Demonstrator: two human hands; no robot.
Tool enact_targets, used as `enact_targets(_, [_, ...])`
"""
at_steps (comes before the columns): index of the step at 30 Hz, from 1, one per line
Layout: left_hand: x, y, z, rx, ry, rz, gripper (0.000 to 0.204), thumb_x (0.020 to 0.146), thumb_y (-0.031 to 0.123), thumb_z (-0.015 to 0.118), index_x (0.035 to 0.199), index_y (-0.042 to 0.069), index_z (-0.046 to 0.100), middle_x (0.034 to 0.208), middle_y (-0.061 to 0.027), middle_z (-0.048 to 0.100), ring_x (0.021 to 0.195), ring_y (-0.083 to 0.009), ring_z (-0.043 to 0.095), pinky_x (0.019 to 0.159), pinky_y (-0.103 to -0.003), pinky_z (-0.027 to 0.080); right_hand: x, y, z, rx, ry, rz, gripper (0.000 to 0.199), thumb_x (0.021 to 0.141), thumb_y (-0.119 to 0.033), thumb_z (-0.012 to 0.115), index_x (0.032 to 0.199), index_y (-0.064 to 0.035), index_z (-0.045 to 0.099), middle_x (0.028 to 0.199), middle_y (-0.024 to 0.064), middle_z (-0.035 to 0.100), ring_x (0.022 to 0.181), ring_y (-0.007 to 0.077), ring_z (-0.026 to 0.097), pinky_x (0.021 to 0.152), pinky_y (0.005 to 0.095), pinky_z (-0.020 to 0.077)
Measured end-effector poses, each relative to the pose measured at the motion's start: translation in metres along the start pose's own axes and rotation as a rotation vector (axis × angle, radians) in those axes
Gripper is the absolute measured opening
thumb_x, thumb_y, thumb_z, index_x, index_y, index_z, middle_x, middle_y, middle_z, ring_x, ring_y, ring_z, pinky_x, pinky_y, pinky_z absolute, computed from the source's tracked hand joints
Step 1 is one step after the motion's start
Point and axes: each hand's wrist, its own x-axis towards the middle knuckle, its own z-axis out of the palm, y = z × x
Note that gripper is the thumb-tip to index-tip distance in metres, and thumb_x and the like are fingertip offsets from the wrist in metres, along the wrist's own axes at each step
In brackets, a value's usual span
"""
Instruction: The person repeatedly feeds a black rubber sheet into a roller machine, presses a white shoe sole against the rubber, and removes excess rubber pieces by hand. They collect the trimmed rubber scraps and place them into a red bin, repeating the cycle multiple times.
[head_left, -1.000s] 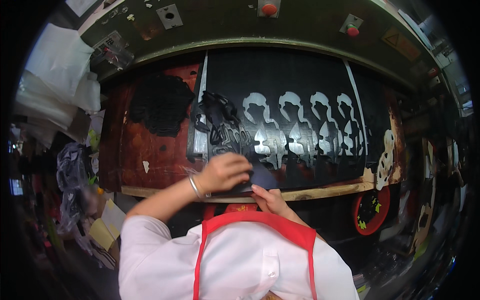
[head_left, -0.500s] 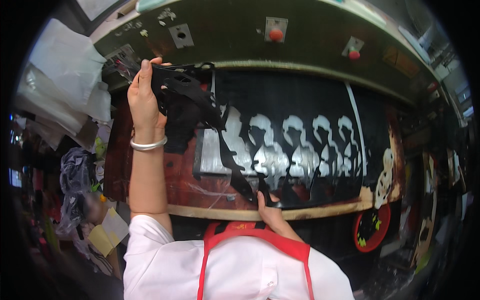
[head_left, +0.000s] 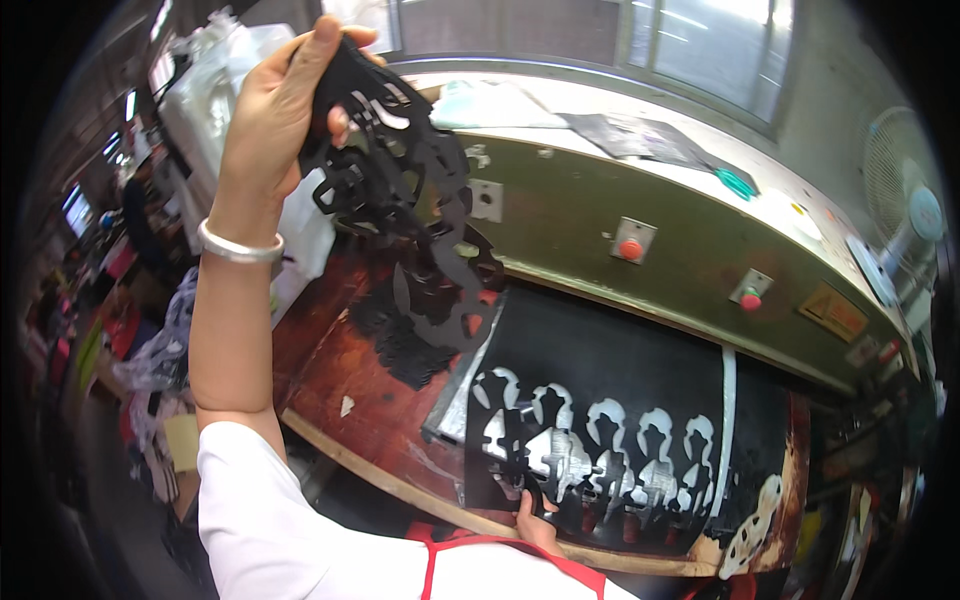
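Observation:
High at the upper left, my left hand (head_left: 268, 115) grips a bunched black sheet of cut-out waste (head_left: 440, 195), full of holes, which hangs down in loops. Lower on the table lies a flat black sheet (head_left: 610, 335) with a row of shaped openings along its near half, a pale surface showing through them. At the table's front edge, my right hand (head_left: 538, 524) is closed on the near edge of this sheet, thumb on top; its other fingers are partly hidden. Beneath the hanging waste sits a pile of black cut pieces (head_left: 405, 345) on the reddish-brown tabletop (head_left: 335, 375).
A green machine beam (head_left: 570, 205) with red buttons (head_left: 630, 249) spans the back. On its ledge lie teal-handled scissors (head_left: 735, 183) and flat sheets. A perforated pale template (head_left: 752, 528) rests at the right front corner. A fan (head_left: 905, 190) stands far right; a person (head_left: 140, 205) is far left.
My left hand has lifted the black waste up and away from the table. My view has tilted up, bringing in the window and ledge. My right hand stays at the front edge.

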Motion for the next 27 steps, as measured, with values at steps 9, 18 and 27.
enact_targets(9, [-0.060, -0.038, -0.046, 0.200, -0.016, -0.347, 0.032, 0.093, 0.024, 0.065, 0.116, 0.003, 0.064, 0.086, 0.0021, 0.064, 0.058, 0.0013, 0.050, 0.054, -0.013, 0.043, -0.015, -0.089, -0.060, 0.031, -0.248, -0.034, 0.025, 0.087, -0.023, 0.067, 0.102, -0.0024, 0.067, 0.081, 0.0115, 0.068, 0.074, 0.0197, 0.065, 0.069, 0.0332, 0.0514])
enact_targets(18, [-0.128, -0.078, -0.084, -0.118, 0.000, -0.458, 0.026, 0.095, 0.021, 0.062, 0.112, 0.002, 0.059, 0.102, -0.0074, 0.065, 0.062, -0.0045, 0.055, 0.056, -0.019, 0.048, -0.018, -0.184, -0.154, 0.470, -1.274, 0.204, 0.060, 0.090, -0.040, 0.060, 0.123, 0.0096, 0.054, 0.121, 0.0245, 0.058, 0.112, 0.0308, 0.056, 0.099, 0.0379, 0.0409])
enact_targets(27, [-0.145, -0.092, -0.084, -0.132, 0.107, -0.433, 0.023, 0.097, 0.023, 0.061, 0.108, 0.003, 0.061, 0.092, -0.0017, 0.064, 0.062, -0.0044, 0.047, 0.056, -0.019, 0.041, 0.031, -0.204, -0.122, 0.594, -1.003, -0.015, 0.049, 0.095, -0.017, 0.057, 0.136, 0.0063, 0.045, 0.123, 0.0194, 0.061, 0.118, 0.0260, 0.057, 0.104, 0.0369, 0.0412])
